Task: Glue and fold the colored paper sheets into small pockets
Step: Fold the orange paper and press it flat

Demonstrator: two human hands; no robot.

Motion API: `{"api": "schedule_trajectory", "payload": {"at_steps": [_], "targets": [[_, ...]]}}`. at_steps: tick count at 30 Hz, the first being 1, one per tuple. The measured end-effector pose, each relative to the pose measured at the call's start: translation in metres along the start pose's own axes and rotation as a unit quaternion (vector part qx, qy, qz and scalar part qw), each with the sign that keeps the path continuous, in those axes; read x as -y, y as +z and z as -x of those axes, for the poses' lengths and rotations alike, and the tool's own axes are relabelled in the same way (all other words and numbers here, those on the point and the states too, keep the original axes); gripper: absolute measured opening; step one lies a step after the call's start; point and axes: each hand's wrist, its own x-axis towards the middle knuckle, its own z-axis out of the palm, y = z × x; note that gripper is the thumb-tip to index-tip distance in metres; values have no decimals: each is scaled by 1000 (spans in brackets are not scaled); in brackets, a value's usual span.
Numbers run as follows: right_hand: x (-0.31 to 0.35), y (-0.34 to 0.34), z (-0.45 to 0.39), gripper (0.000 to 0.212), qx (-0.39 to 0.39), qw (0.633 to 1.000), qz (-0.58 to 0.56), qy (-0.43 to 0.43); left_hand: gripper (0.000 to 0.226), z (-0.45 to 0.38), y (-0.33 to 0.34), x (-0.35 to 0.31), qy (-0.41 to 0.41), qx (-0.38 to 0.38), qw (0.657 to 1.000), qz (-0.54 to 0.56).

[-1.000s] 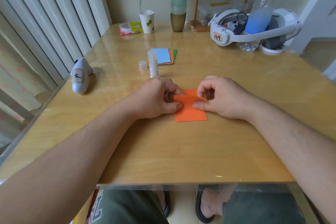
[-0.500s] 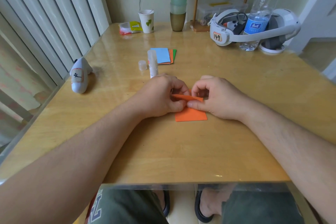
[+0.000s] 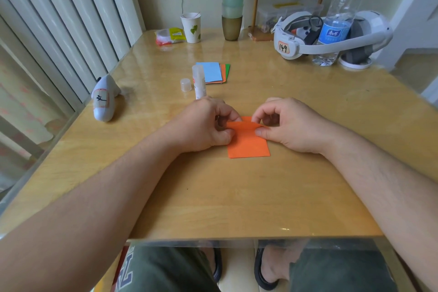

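Head view shows the fingers (image 3: 260, 132) of the right hand (image 3: 290, 125) and those of the left hand (image 3: 203, 125) curled, pinching the raised far flap of the orange paper (image 3: 248, 142) at its two corners. That sheet lies flat on the counter (image 3: 237, 197) between both hands, its long axis running away from the person, the fold edge crosswise. Beyond stand the uncapped glue stick (image 3: 199, 82), its cap (image 3: 185, 84), and the spare sheets (image 3: 214, 72). Any glue under the flap is hidden.
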Motion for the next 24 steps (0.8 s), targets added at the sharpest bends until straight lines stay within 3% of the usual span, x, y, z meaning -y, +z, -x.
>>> {"api": "schedule_trajectory", "payload": {"at_steps": [12, 17, 24], "targets": [[10, 12, -4, 26, -47, 997, 60, -13, 14, -9, 14, -3, 27, -65, 996, -49], [10, 8, -2, 32, -40, 998, 39, -2, 28, -7, 8, -2, 11, -37, 999, -28], [8, 5, -1, 41, -26, 999, 19, 14, 28, -4, 2, -2, -5, -16, 1000, -5]]}}
